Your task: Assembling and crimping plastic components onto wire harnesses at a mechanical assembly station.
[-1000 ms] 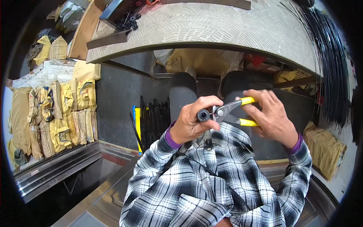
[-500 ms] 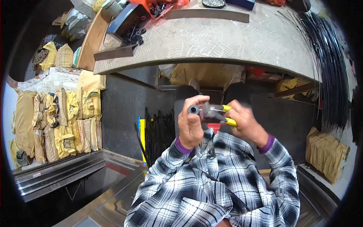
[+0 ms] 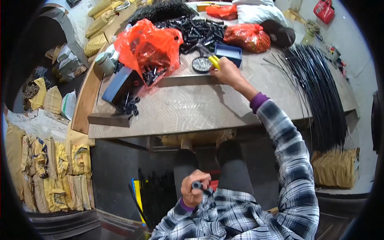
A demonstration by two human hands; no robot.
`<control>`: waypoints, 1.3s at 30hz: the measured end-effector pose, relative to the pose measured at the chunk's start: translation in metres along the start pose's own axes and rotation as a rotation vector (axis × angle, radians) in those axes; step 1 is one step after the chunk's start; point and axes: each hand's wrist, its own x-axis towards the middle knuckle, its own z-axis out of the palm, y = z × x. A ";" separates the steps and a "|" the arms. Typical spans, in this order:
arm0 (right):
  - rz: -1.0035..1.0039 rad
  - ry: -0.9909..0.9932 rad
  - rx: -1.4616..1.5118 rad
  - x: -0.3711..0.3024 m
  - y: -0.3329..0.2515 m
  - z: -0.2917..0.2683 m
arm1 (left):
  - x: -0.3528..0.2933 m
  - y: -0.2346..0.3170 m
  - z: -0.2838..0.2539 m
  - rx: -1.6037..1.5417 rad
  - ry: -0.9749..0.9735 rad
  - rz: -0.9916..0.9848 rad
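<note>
My left hand [image 3: 189,193] is closed around a dark tube-like piece [image 3: 196,185] with a round hole in its end, low in front of my lap. Out over the table [image 3: 180,108], my right hand [image 3: 233,74] grips yellow-handled pliers [image 3: 215,62]. Their dark head points toward the pile of black parts [image 3: 196,30] at the back. Just under the pliers sits a round black dish [image 3: 193,67] with small shiny bits in it. A blue open box [image 3: 236,62] stands beside the dish, behind my right hand.
An orange plastic bag [image 3: 156,46] with black parts and a tilted blue box [image 3: 121,85] lie at the left. Metal bars [image 3: 108,119] rest near the table's front. A bundle of long black rods [image 3: 320,92] hangs over the right edge. Packed yellow sacks [image 3: 56,172] lie on the left.
My right hand has carried the pliers away from the tube piece, forward over the table to the dish. The left hand keeps its piece near my lap. The view has tilted up, showing more table.
</note>
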 end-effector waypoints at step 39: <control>-0.491 0.162 0.720 -0.238 -0.108 -0.016 | 0.028 0.058 0.017 0.229 0.044 -0.115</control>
